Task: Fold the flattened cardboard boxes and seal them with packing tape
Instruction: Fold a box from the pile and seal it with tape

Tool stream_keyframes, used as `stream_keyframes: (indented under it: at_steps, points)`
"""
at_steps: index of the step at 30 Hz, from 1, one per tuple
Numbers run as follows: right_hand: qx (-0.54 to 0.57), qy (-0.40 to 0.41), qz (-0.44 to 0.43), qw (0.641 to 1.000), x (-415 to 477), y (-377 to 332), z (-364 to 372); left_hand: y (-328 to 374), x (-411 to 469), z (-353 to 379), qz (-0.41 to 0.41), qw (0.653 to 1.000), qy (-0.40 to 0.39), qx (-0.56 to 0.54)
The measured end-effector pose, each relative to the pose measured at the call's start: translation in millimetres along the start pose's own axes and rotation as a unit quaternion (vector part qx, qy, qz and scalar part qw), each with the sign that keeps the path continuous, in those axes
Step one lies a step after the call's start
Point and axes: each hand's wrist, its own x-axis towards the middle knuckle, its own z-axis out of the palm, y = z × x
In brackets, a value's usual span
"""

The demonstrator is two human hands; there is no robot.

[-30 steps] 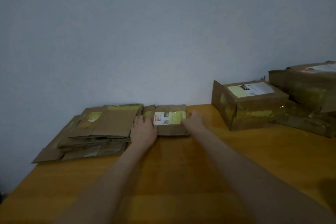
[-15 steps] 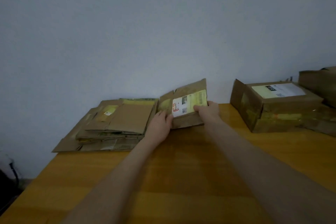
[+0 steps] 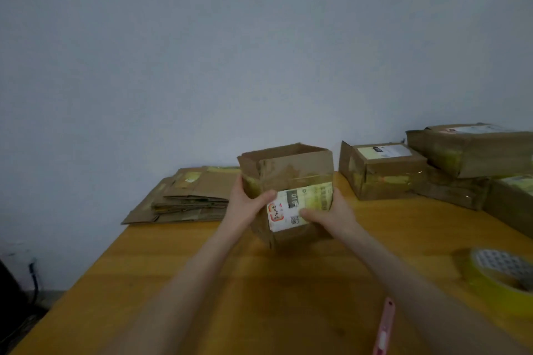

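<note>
— How do the hands sit?

— Both arms reach straight ahead over the table [image 3: 178,282]. The left hand [image 3: 245,207] grips the left side of the box [image 3: 288,173], fingers curled round the corner and thumb laid across the front by the label [image 3: 291,210]. The right hand [image 3: 331,216] clamps the lower right side, with its thumb pressed on the label.

— And where is the box?

— Upright between the hands, mid-table, its top open. Its lower corner may touch the wood, though the dim view leaves that unsure.

— What differs from before?

— A second ago it lies flat beside the stack [image 3: 196,196] of folded cartons. Half a second ago it tilts up, still flat. Now it is spread into a square shell and drawn nearer the person, apart from the stack.

— Anything else?

— A tape roll [image 3: 501,277] lies at the right, a pink cutter [image 3: 385,326] near the right forearm, and sealed boxes [image 3: 383,170] by the wall.
</note>
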Motion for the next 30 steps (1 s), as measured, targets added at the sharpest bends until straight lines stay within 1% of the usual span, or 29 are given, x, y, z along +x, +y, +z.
stream_keyframes:
  at_steps: [1, 3, 5, 9, 11, 14, 17, 23, 27, 28, 30]
  points:
    - [0.011, -0.008, -0.004, 1.0, -11, 1, 5, -3, -14, 1, 0.003, 1.0, -0.022, -0.001]
    - [0.019, -0.02, -0.004, 1.0, -29, 6, 16, -9, -38, 0, 0.005, 0.999, -0.036, -0.006]
    - [0.005, -0.007, -0.016, 1.0, -43, 11, 23, -11, -55, -6, 0.007, 0.999, -0.041, -0.012]
    - [-0.043, 0.021, -0.063, 0.997, -56, 11, 16, -18, -70, -27, 0.008, 0.996, -0.087, 0.004]
    - [-0.066, 0.003, -0.097, 0.993, -53, 5, 8, -16, -72, -33, 0.019, 0.997, -0.074, 0.002]
    - [-0.117, -0.039, -0.113, 0.986, -44, -3, 1, -14, -70, -34, 0.056, 0.997, -0.048, 0.002]
    - [-0.146, -0.073, -0.12, 0.979, -36, -6, -2, -16, -68, -32, 0.064, 0.995, -0.051, 0.049]
    - [-0.119, -0.088, -0.14, 0.979, -30, -18, -6, -13, -57, -27, 0.064, 0.996, -0.026, 0.054]
    - [-0.051, -0.065, -0.113, 0.99, -18, -18, -6, -6, -53, -26, 0.058, 0.997, 0.009, 0.04]
    - [-0.05, -0.063, -0.12, 0.99, -16, -19, -7, -4, -51, -27, 0.049, 0.998, 0.005, 0.04]
    - [-0.093, -0.076, -0.144, 0.982, -13, -20, -10, -3, -44, -31, 0.041, 0.997, -0.024, 0.063]
